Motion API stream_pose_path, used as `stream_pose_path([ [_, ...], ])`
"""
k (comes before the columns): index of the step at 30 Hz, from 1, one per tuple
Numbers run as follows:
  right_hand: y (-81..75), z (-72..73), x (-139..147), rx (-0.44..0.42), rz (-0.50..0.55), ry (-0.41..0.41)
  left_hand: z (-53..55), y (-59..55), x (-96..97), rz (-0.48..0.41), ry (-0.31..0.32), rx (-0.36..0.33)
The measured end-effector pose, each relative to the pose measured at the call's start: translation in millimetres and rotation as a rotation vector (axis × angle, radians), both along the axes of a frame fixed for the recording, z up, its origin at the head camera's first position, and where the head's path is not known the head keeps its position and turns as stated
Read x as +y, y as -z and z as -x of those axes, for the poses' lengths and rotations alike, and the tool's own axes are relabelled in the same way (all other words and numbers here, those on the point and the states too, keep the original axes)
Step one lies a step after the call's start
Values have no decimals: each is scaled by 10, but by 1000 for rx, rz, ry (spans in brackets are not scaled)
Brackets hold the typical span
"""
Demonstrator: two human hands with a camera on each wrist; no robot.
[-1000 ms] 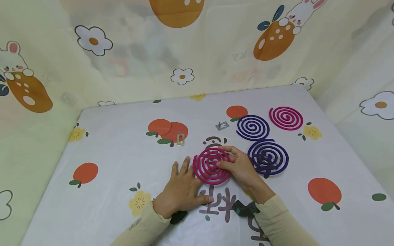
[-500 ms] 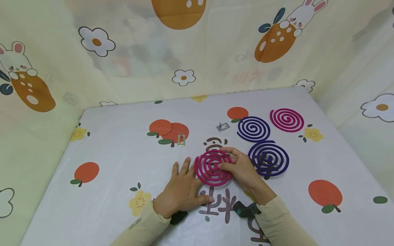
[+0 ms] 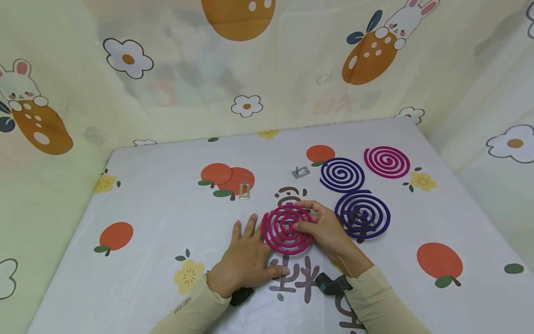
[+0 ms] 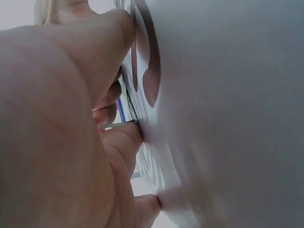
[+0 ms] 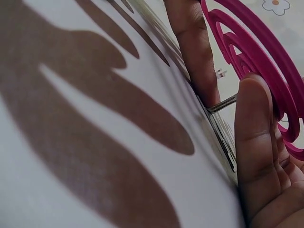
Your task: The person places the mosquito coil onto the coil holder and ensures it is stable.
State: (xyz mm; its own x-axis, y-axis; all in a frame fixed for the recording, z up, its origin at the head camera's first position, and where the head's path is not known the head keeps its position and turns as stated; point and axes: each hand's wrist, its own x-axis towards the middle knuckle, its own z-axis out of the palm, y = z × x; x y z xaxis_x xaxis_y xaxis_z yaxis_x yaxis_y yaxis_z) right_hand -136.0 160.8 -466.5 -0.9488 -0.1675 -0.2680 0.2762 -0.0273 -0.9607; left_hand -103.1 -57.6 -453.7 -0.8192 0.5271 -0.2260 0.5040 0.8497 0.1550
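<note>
My right hand (image 3: pixel 333 236) pinches a pink mosquito coil (image 3: pixel 288 226) near its centre, in the middle of the table. The coil overlaps fingers of my left hand (image 3: pixel 246 264), which lies palm down with its fingers spread. In the right wrist view a thin metal prong (image 5: pixel 223 103) rises from the tabletop towards the thumb (image 5: pixel 254 109) at the coil's centre. A fingertip (image 5: pixel 204 80) presses down at the foot of this prong. The left wrist view shows fingertips (image 4: pixel 130 135) against the table, with a sliver of metal beside one; the coil hides most of this spot from above.
To the right lie two dark blue coils (image 3: pixel 342 172), close together, and another pink coil (image 3: pixel 387 160) at the back. A silver metal stand (image 3: pixel 301 172) with a raised tongue and a gold one (image 3: pixel 244 190) lie farther back. A printed cloth wall (image 3: pixel 187 83) rises behind the table.
</note>
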Motion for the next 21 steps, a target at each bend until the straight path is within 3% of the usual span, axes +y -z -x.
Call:
stream_pose_path([
  [21,-9,5,-28,-21,30,45,-4,-16,-7,-5,20,17],
])
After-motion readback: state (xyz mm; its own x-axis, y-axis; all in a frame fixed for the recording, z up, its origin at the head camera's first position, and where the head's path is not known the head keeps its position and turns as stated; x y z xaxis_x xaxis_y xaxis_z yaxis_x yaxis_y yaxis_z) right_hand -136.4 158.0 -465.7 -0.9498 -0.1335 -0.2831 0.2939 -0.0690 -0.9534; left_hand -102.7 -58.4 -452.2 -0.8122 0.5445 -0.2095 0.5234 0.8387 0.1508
